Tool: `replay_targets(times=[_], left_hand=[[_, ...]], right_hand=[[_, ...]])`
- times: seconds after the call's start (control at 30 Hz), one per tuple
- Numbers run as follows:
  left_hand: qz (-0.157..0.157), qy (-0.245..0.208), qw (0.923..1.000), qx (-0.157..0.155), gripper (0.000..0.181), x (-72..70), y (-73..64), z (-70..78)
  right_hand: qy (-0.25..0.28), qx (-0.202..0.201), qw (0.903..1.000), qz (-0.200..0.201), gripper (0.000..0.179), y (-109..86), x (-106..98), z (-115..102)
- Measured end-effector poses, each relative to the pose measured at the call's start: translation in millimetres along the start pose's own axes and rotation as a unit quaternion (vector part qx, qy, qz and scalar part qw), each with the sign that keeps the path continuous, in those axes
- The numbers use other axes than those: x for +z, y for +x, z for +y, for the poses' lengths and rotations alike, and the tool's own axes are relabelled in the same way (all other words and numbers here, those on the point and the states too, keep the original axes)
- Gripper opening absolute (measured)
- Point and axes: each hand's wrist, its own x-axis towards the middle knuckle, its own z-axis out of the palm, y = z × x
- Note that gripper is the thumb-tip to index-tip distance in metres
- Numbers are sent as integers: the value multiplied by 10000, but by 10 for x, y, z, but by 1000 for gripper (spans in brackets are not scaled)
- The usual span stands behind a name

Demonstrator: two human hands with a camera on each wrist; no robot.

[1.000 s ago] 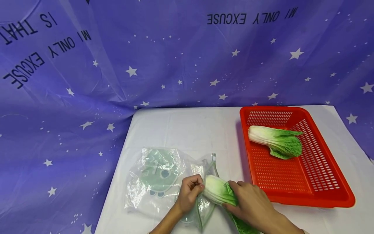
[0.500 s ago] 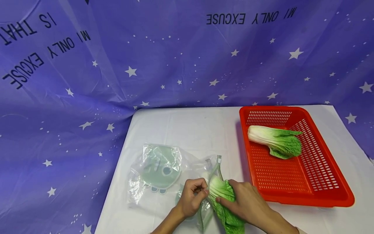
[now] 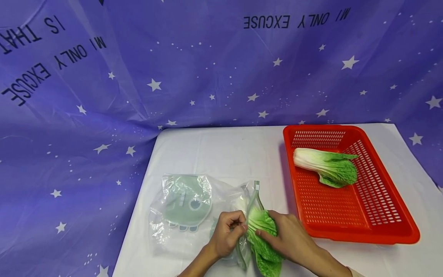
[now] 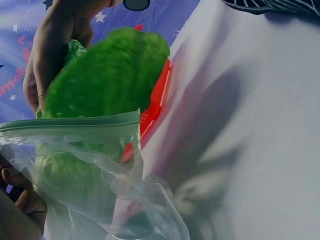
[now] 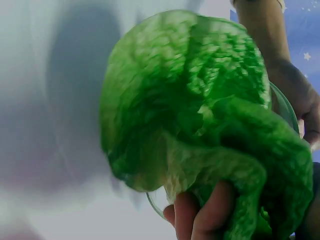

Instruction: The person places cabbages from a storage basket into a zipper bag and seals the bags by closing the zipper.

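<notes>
My left hand (image 3: 225,235) pinches the near edge of a clear zip bag (image 3: 221,188) with a green cartoon print, its mouth spread toward the right. With my right hand (image 3: 294,239) I grip a napa cabbage (image 3: 264,244) by its leafy part. The cabbage's white base is inside the bag, seen through the film, while its green leaves stick out of the mouth. In the left wrist view the bag's green zip strip (image 4: 75,123) crosses the cabbage. Fingers (image 5: 215,212) of the right hand curl into the leaves in the right wrist view.
A red perforated basket (image 3: 363,237) stands on the white-covered table (image 3: 221,150) to the right, close to my right hand. Another napa cabbage (image 3: 327,166) lies inside it. A purple star-patterned cloth (image 3: 214,69) hangs behind the table.
My right hand has turned the cabbage and pushed its white base leftward into the bag's mouth. My left hand has shifted slightly right, still pinching the bag's edge.
</notes>
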Motion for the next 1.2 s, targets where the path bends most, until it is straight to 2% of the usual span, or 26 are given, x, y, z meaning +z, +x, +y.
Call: replay_targets(times=[0.3, 0.5, 0.77, 1.03, 1.2], left_hand=[[-170, -108, 9997, 112, 18, 20, 14, 2], [-211, -88, 9996, 176, 20, 29, 24, 46], [-240, -196, 9993, 185, 20, 34, 24, 114], [-263, -251, 9992, 186, 19, 68, 18, 158], [-305, -308, 9990, 138, 18, 79, 18, 171]], right_hand=[[-457, -199, 9984, 266, 51, -26, 59, -35], [5, -51, 9994, 356, 49, -9, 55, -39], [611, -32, 9976, 316, 36, -14, 40, -21], [613, -165, 9962, 589, 31, -11, 85, -16], [619, -29, 9961, 636, 28, -8, 105, -28]])
